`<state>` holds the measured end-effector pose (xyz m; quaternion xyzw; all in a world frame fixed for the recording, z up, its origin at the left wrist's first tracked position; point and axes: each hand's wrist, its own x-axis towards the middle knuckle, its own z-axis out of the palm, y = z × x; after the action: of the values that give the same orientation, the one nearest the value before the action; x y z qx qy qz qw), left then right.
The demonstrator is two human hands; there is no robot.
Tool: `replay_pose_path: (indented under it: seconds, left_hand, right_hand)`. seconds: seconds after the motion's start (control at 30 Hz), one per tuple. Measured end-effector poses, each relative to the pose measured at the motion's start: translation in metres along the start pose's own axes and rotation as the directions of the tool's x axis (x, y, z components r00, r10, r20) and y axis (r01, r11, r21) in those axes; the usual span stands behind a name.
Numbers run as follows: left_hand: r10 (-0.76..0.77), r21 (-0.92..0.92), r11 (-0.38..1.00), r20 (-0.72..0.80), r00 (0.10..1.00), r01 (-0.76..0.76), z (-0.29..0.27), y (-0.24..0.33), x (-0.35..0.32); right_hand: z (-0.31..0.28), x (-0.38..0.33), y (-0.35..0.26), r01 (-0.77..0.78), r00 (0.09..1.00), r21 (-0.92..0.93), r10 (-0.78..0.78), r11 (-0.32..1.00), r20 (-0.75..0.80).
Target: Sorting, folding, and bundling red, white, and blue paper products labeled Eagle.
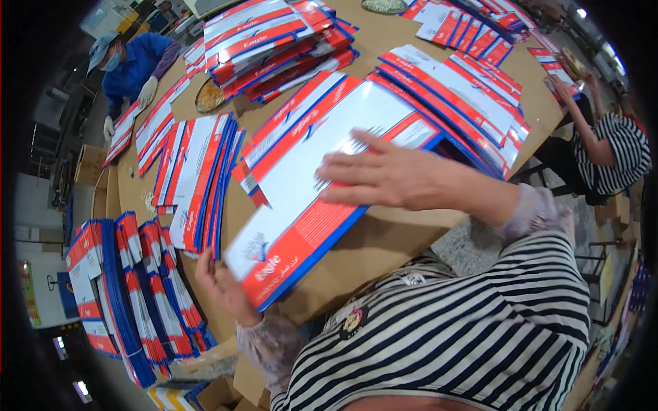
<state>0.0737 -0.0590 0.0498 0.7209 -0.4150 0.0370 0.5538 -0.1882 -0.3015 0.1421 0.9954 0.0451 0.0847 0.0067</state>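
A flat, unfolded carton [295, 222] in white, red and blue lies slantwise on the brown table in front of me. My right hand [384, 171] rests on its upper part, palm down with the fingers stretched out. At the carton's lower left end is my left hand [229, 291], its fingers apart and slightly blurred. Whether those fingertips touch the carton's edge I cannot tell. Beneath and behind it are more flat cartons [295, 127] of the same print. Just left of it leans a fanned batch of flat cartons [195, 161].
Tall carton stacks stand at the back [267, 41] and right [452, 89]. Bundled cartons [130, 288] stand at the table's left edge. A shallow dish [210, 96] sits by the back stack. One co-worker [133, 65] works at far left, another [610, 147] at right.
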Motion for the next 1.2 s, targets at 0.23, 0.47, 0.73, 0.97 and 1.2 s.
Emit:
replay_pose_path:
  seconds: [0.23, 0.47, 0.73, 0.97, 1.2]
  left_hand:
    - [-0.064, 0.317, 0.946, 0.395, 0.917, -0.07, 0.011, -0.001, -0.044]
    - [-0.227, 0.569, 0.793, 0.608, 0.761, -0.217, 0.026, -0.008, -0.038]
    - [-0.171, 0.492, 0.837, 0.651, 0.739, -0.24, 0.025, -0.009, -0.023]
    - [-0.13, 0.458, 0.851, 0.658, 0.742, -0.258, 0.025, -0.003, -0.014]
    - [-0.128, 0.491, 0.83, 0.629, 0.767, -0.265, 0.022, 0.004, -0.016]
  right_hand:
    - [-0.072, -0.069, 0.054, -0.57, 0.717, -0.113, 0.425, 0.814, -0.552]
    - [0.085, -0.165, 0.117, -0.881, 0.46, 0.082, 0.884, 0.466, -0.079]
    - [0.071, -0.042, 0.047, -0.495, 0.863, 0.2, 0.505, 0.845, 0.003]
    - [0.124, 0.034, -0.018, -0.104, 0.982, 0.277, 0.055, 0.955, 0.182]
    - [0.133, 0.035, -0.028, -0.166, 0.981, 0.24, 0.136, 0.956, 0.138]
